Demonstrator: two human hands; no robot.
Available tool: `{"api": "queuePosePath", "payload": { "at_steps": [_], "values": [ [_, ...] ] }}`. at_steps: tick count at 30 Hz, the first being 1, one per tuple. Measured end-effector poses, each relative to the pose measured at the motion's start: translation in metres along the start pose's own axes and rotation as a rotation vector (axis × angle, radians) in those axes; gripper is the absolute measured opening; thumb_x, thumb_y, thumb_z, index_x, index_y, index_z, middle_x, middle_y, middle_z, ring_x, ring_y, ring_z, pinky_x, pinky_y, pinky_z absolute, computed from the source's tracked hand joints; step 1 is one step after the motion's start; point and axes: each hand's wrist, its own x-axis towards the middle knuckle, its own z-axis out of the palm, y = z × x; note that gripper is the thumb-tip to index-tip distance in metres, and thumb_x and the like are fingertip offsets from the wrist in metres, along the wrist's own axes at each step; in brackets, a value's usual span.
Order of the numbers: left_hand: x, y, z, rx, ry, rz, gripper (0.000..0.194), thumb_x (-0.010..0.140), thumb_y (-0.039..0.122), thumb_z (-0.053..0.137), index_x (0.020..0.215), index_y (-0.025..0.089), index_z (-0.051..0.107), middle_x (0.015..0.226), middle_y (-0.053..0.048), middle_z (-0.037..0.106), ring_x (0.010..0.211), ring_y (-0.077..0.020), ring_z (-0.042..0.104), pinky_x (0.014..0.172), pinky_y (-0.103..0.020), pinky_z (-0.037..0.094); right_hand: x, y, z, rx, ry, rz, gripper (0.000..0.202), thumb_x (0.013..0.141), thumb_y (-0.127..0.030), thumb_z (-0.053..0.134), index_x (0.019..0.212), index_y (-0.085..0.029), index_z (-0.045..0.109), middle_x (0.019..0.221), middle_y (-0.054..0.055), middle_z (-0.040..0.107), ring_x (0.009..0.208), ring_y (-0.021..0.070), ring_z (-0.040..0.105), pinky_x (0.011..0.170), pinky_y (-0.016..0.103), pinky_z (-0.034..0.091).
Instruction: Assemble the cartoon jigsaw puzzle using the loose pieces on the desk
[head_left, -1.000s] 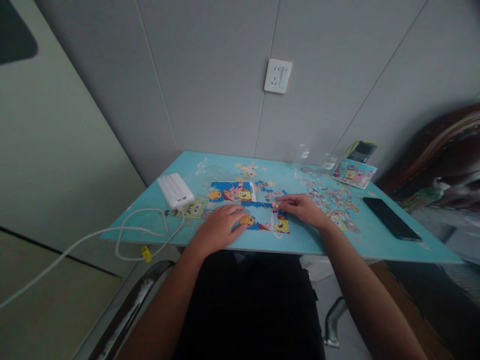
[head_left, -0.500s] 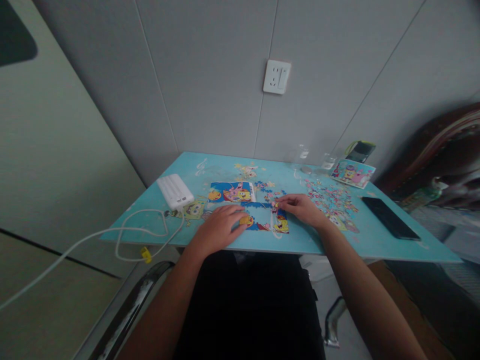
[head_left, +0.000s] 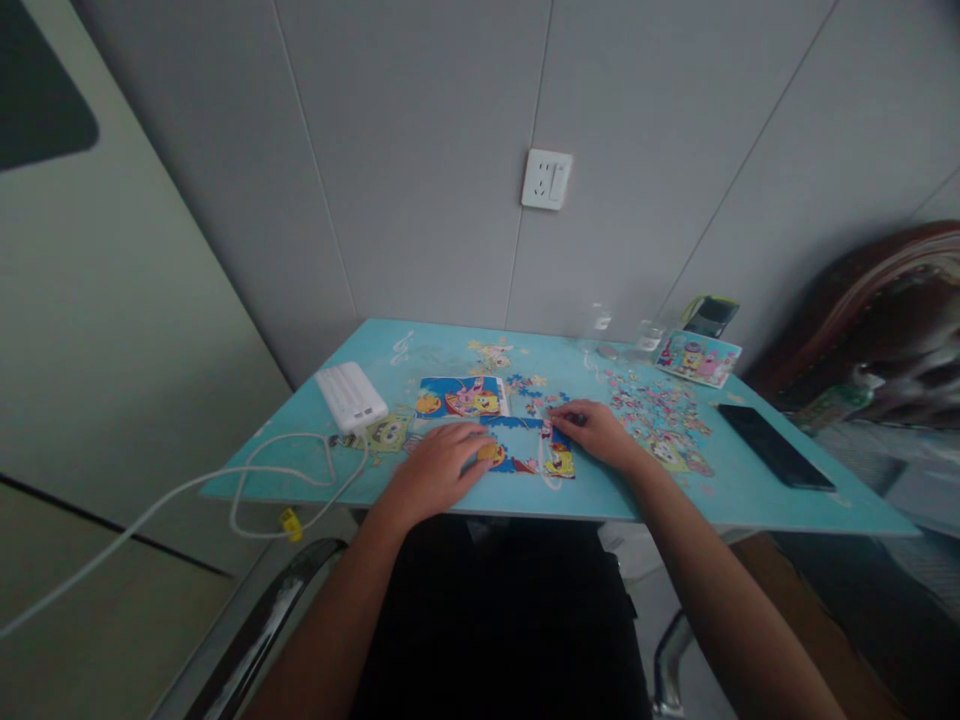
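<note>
A partly joined jigsaw puzzle lies near the table's front edge, a frame of blue and yellow cartoon pieces around bare tabletop. My left hand rests flat over its left side, fingers spread and covering that border. At the upper right corner, my right hand pinches a small puzzle piece against the border; the fingers hide most of it. Just behind the frame is a printed picture card with the same cartoon. Several loose pieces lie between the card and my right hand.
Many loose puzzle pieces spread to the right, beside a black phone. A cartoon picture box and a clear jar stand at the back right. On the left lies a white power bank with a cable hanging over the edge.
The view has tilted up slightly, so the table sits lower in the picture. My right fingers shift a little at the puzzle's upper right corner; my left hand stays in place.
</note>
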Motion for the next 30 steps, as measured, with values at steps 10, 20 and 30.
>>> {"api": "queuePosePath", "payload": {
  "at_steps": [10,20,30],
  "values": [
    [0.000,0.001,-0.001,0.006,-0.006,0.007,0.033,0.104,0.040,0.049,0.130,0.027,0.064,0.139,-0.006,0.061,0.129,-0.0262,0.056,0.112,-0.050,0.043,0.001,-0.001,0.000,-0.053,0.035,-0.056,0.021,0.094,-0.030,0.063,0.103,-0.022,0.080,0.101,0.010,0.075,0.093,0.0245,0.069,0.088,0.039,0.052],
    [0.000,0.002,-0.001,0.012,0.011,-0.014,0.035,0.108,0.038,0.039,0.126,0.028,0.067,0.137,-0.005,0.061,0.128,-0.0245,0.056,0.111,-0.049,0.043,0.001,-0.003,-0.002,-0.060,0.127,-0.036,0.023,0.095,-0.030,0.059,0.105,-0.024,0.079,0.102,0.009,0.076,0.096,0.0253,0.069,0.086,0.038,0.053],
    [0.001,0.003,0.000,-0.006,0.002,-0.018,0.035,0.107,0.040,0.040,0.127,0.028,0.066,0.135,-0.006,0.063,0.128,-0.0248,0.056,0.112,-0.049,0.043,0.021,-0.020,-0.043,-0.114,0.704,-0.013,0.043,0.104,-0.040,0.038,0.127,-0.016,0.065,0.126,0.018,0.066,0.119,0.0300,0.059,0.102,0.046,0.046]
  ]
}}
